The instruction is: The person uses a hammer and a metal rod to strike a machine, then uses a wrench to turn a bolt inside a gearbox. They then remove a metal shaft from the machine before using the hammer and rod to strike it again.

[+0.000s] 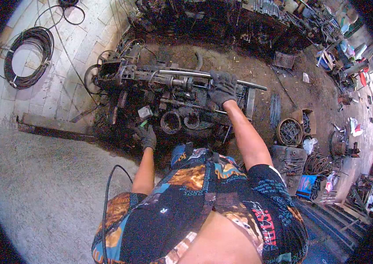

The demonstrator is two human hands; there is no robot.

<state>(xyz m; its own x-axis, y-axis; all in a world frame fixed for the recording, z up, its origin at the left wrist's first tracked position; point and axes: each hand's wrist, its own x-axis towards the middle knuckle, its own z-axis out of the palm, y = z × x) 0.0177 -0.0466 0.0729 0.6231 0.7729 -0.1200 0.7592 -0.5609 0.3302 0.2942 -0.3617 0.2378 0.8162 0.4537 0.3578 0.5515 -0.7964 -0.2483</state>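
- Right hand (223,88): dark glove, fingers curled over the metal rod (252,85), closed on it, back of hand up.
- Left hand (147,137): dark glove, fingers partly bent at a small green piece (143,123); can't tell if it's pinched or just touched. Pale block (145,112) just beyond the fingertips.
- Metal rod: 1, lying lengthwise over the machine (125,72), far side, its right end reaching past the machine's right end.
- Round openings on the machine's near side: 2, side by side, left one (170,122), right one (191,119), both between the hands.
- Right of the machine, on the floor: 1 bundle of thin rods (275,110), 1 round basket (289,132) of metal bits, 1 cardboard box (308,121) beside the basket. Rods too many to count.
- Left of the machine: 1 large black coil (29,57) on pale tiles.
- Right arm: reaching forward over the machine, nearly straight.
- Left arm: forward, reaching less far, hand low at the machine's near edge.
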